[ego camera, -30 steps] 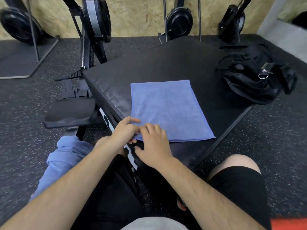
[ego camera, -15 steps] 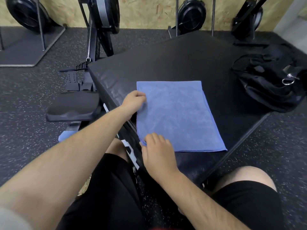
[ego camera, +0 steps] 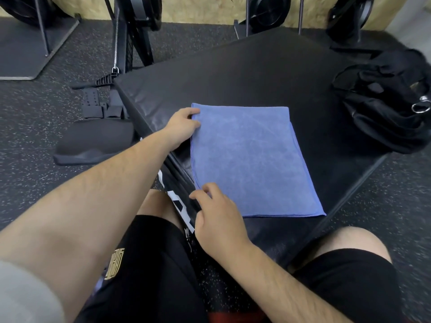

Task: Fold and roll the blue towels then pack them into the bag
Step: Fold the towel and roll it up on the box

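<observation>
- The blue towel (ego camera: pixel 251 159) is lying flat on the black counter (ego camera: pixel 233 73), centre of the frame; the bag (ego camera: pixel 387 108) is sitting at the upper right.
- The fingers of the left hand (ego camera: pixel 182 127) are pinching its upper left corner.
- The fingers of the right hand (ego camera: pixel 219 217) are touching its lower left corner; I cannot tell if they are gripping.
</observation>
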